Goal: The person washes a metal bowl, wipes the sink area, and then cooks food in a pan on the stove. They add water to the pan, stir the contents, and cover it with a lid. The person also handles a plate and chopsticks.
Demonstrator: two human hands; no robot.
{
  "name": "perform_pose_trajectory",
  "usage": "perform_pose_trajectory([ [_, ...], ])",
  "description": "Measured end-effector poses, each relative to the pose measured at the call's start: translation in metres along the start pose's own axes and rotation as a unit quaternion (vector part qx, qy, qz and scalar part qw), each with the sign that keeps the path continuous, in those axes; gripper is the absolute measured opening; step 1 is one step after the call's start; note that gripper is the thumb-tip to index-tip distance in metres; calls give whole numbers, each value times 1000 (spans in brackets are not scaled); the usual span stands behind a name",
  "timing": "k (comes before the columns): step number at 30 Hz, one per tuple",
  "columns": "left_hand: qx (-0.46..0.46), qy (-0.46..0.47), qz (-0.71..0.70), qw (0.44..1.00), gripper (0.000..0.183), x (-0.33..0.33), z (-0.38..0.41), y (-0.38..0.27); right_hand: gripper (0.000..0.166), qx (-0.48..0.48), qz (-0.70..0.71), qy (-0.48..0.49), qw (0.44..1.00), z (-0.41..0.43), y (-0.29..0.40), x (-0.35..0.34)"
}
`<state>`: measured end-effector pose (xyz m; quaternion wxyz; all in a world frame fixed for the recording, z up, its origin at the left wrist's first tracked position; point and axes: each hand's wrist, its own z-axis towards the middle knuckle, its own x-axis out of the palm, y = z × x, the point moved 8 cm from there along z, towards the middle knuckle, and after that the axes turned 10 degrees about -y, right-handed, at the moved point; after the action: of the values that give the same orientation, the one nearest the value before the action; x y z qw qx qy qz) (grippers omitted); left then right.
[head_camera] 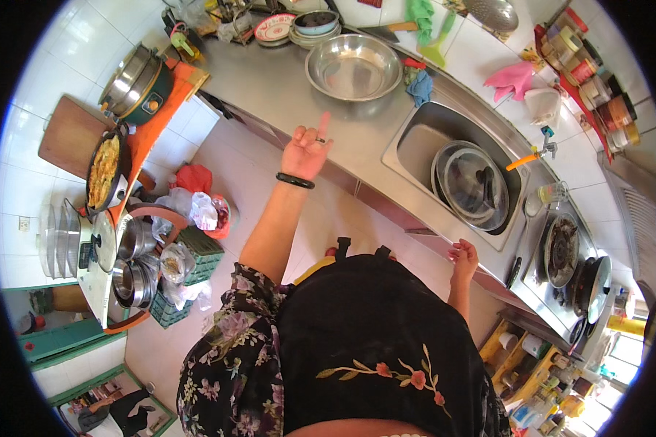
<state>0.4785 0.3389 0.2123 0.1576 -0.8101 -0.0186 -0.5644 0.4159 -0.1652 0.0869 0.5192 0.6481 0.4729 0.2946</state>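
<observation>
My left hand point(308, 147), with a dark bracelet and a ring, is raised over the front edge of the steel counter point(262, 87). One finger points towards the steel basin point(353, 68), others are curled, and nothing is held. My right hand point(463, 255) hangs near the counter edge in front of the sink, loosely bent and holding nothing. Inside the sink point(423, 136) lies a glass lid point(464, 175) with a black handle, on a round metal vessel. A blue cloth point(420, 87) lies between basin and sink.
Stacked bowls point(314, 35) and a cleaver point(380, 33) are behind the basin. On the right is a gas stove point(562, 251) with a lidded pan point(598, 289). To the left are an electric pan of food point(105, 172), steel pots point(134, 284) and green crates point(199, 254).
</observation>
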Motion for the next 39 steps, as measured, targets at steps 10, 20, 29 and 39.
perform_pose_trajectory([
  [10, -2, 74, 23, 997, 28, 66, -32, 79, 27, 3, 34, -20, 999, 49, 8, -82],
  [20, -3, 42, -3, 999, 29, 75, -53, 151, 26, 11, 35, 3, 999, 70, 8, -144],
  [29, -13, 122, -13, 992, 29, 84, -55, 165, 29, -4, 45, 12, 999, 72, 39, -152],
  [39, -23, 14, -48, 998, 29, 0, -2, 145, 25, 2, 41, 10, 999, 72, 19, -157],
])
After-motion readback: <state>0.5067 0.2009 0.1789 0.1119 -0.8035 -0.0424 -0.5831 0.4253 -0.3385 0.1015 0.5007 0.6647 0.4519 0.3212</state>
